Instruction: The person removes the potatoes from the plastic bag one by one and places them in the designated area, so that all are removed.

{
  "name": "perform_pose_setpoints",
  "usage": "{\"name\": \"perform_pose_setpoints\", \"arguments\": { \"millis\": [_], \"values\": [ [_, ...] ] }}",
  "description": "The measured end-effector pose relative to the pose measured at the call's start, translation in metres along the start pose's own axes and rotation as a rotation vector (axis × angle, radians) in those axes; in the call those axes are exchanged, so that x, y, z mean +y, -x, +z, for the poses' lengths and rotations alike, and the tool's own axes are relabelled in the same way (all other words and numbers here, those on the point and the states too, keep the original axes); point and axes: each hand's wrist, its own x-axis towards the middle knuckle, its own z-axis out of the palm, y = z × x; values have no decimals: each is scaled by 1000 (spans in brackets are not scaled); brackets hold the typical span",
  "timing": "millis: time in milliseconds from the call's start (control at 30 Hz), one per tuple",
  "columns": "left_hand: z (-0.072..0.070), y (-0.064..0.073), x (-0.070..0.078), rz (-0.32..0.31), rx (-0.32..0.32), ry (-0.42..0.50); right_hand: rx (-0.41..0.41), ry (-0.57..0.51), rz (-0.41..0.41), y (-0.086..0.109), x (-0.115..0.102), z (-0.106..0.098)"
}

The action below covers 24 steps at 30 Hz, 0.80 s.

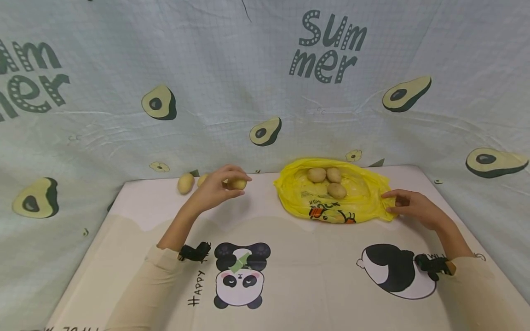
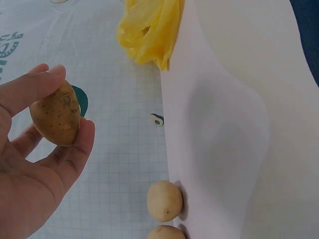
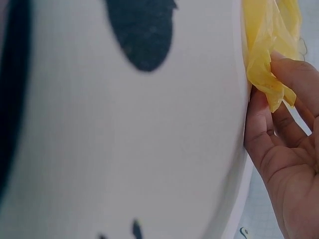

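Observation:
My left hand (image 1: 214, 188) pinches a potato (image 2: 57, 113) between thumb and fingertips, raised over the back of the table. Two more potatoes lie at the table's back edge beside that hand; one potato (image 1: 186, 183) shows whole in the head view, while the hand partly covers the other. To the right, a yellow plastic bag (image 1: 298, 204) with a printed duck lies spread out, its mouth facing up. Three potatoes (image 1: 337, 191) rest in it. My right hand (image 1: 416, 209) pinches the bag's right end between thumb and fingers, low by the tabletop.
A pale cloth with panda prints covers the table (image 1: 290, 276). Behind it and at both sides hangs a light curtain (image 1: 215, 92) printed with avocados and lettering. Each wrist wears a black strap.

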Motion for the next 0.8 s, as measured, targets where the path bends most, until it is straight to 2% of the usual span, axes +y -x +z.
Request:
{"name": "perform_pose_setpoints", "arguments": {
  "millis": [500,800],
  "values": [
    [-13,16,-17,26,0,-50,-2,8,20,-1,0,0],
    [-23,32,-29,-15,-11,-58,4,10,29,-2,1,-1]
  ]
}}
